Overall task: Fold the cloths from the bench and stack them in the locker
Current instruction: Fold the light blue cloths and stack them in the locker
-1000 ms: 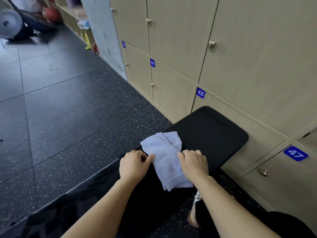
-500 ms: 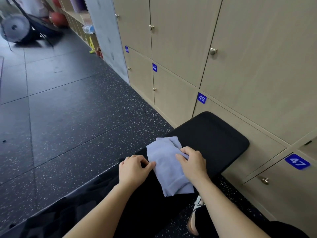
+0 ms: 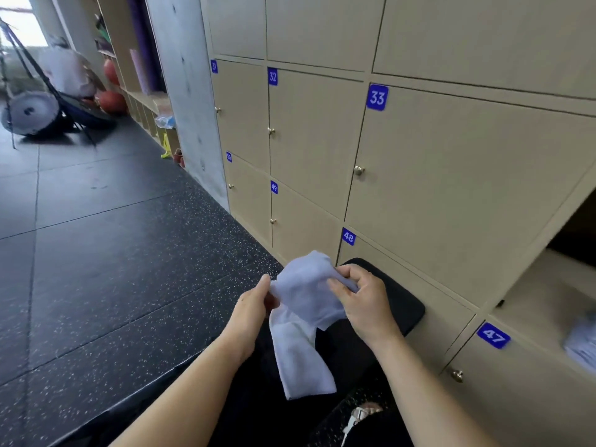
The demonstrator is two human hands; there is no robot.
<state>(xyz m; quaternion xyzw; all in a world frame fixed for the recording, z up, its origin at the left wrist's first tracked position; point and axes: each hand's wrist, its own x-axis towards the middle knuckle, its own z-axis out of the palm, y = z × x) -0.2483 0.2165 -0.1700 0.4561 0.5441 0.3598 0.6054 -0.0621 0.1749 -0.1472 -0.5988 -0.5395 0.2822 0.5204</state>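
A pale lilac cloth (image 3: 304, 321), folded into a strip, is lifted at its far end above the black padded bench (image 3: 406, 309); its near end hangs down toward the bench. My left hand (image 3: 253, 309) pinches the cloth's left edge. My right hand (image 3: 364, 298) grips its right side near the top fold. An open locker (image 3: 548, 298) stands at the right edge, with a blurred stack of pale cloths (image 3: 582, 345) inside.
Beige locker doors (image 3: 451, 175) numbered 31 to 50 fill the wall on the right. Dark speckled rubber floor (image 3: 113, 269) lies to the left. A person and a drum-like object (image 3: 30, 112) are far back left. My foot (image 3: 362, 414) shows below the bench.
Both hands have lifted the cloth's far end off the bench, where it lay flat before. The view has tilted up, bringing the open locker into sight.
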